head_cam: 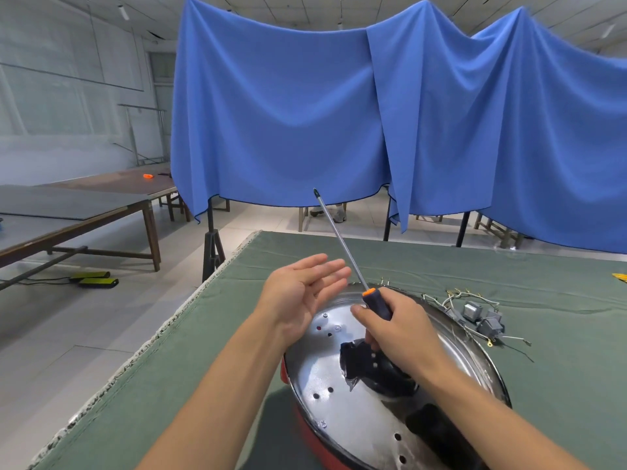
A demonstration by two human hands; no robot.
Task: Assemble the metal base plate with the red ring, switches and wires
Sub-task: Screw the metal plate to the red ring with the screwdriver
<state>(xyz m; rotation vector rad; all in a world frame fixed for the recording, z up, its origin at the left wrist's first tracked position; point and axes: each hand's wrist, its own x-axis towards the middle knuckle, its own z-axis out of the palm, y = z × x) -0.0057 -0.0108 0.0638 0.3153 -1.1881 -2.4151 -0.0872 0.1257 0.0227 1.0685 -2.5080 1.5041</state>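
A round shiny metal base plate (342,398) lies on the green cloth, with several holes and screws in it. The red ring (307,425) shows under its left rim. My right hand (397,329) grips a screwdriver (342,245) by its dark blue and orange handle, shaft pointing up and away. My left hand (302,293) hovers open above the plate's far left edge, palm turned up, holding nothing. Grey switches (480,318) with tangled wires (468,296) lie on the cloth just right of the plate.
The green cloth table (190,385) ends in a frayed left edge. A blue curtain (339,113) hangs behind it. Wooden tables (84,212) stand far left. A yellow object (620,277) lies at the right edge of the cloth.
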